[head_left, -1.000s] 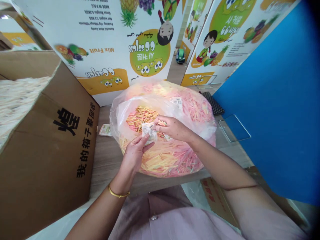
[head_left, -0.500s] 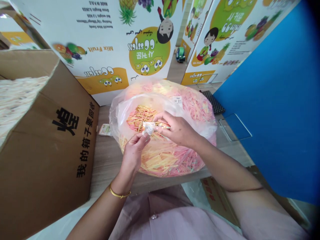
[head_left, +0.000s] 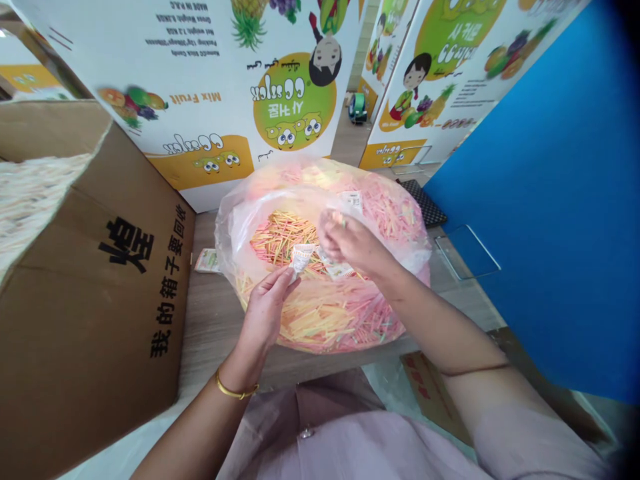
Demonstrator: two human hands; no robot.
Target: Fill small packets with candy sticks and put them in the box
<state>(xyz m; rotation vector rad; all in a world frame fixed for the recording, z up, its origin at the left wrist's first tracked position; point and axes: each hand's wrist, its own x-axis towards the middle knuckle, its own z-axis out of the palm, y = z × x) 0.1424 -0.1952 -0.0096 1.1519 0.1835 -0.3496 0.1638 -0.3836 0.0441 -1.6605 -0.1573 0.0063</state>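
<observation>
My left hand (head_left: 270,300) pinches a small white printed sachet (head_left: 303,257) between thumb and fingers. The sachet is tilted, over the opening of a clear plastic bag (head_left: 295,193). Inside that opening lie many thin yellow, orange and pink candy sticks (head_left: 283,230). My right hand (head_left: 347,240) is just to the right of the sachet and apart from it. Its fingers are curled and smeared by motion, with a small coloured bit at them that I cannot make out. Another printed sachet (head_left: 339,268) shows under my right hand, over the candy.
A tall brown carton (head_left: 150,320) filled with pale packets stands at the left. Printed white candy boxes (head_left: 200,67) line the back, with a tape roll (head_left: 357,108) between them. A blue panel (head_left: 540,220) is at the right. One packet (head_left: 207,261) lies left of the bag.
My right hand has drawn away from the sachet, up and slightly right, uncovering another sachet beneath it. The sachet in my left hand now stands more upright and clear of the right fingers.
</observation>
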